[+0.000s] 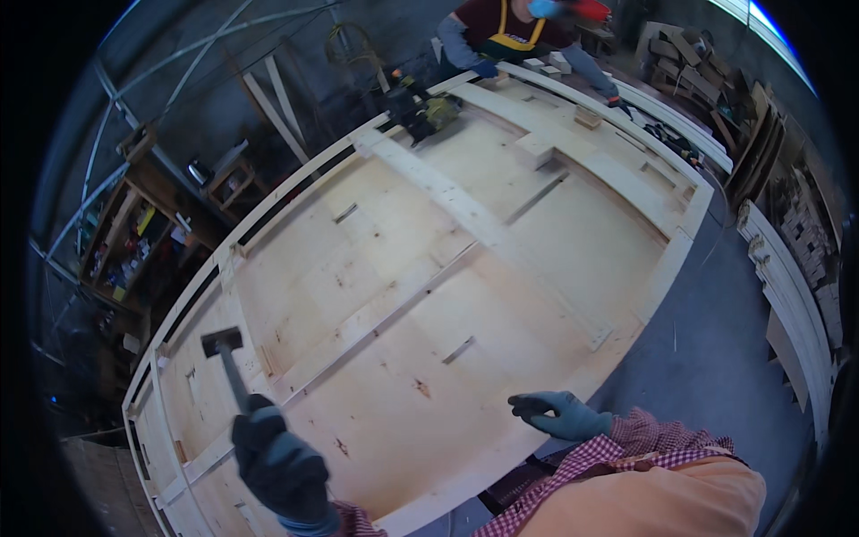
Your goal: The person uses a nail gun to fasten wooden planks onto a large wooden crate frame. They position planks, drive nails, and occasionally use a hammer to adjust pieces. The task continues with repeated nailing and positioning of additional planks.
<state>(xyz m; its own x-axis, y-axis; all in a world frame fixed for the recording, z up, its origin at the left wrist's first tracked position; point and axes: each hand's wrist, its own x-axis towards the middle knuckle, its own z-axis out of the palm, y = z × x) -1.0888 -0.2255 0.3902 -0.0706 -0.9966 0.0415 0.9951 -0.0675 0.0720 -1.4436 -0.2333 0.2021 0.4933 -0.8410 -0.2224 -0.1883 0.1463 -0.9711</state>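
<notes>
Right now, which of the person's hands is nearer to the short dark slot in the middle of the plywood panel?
Right. The right hand hovers just below-right of the slot; the left hand, gripping a hammer, is farther away at the lower left.

Large plywood panel [403, 295]: wood battens [474, 219], small blocks [586, 116], nail gun [420, 112] on top.

Hammer [229, 365] handle lower end hidden inside gloved left hand [279, 465]. Left forearm cut off by lower edge. Right hand [562, 415] fingertips blurred; contact with panel [429, 295] edge not discernible. Co-worker [514, 31] at far end cropped by top edge, upper part blurred. Shelf [134, 242] contents at left too small and dark to identify. Panel's near corner ran out of frame at bottom.
</notes>
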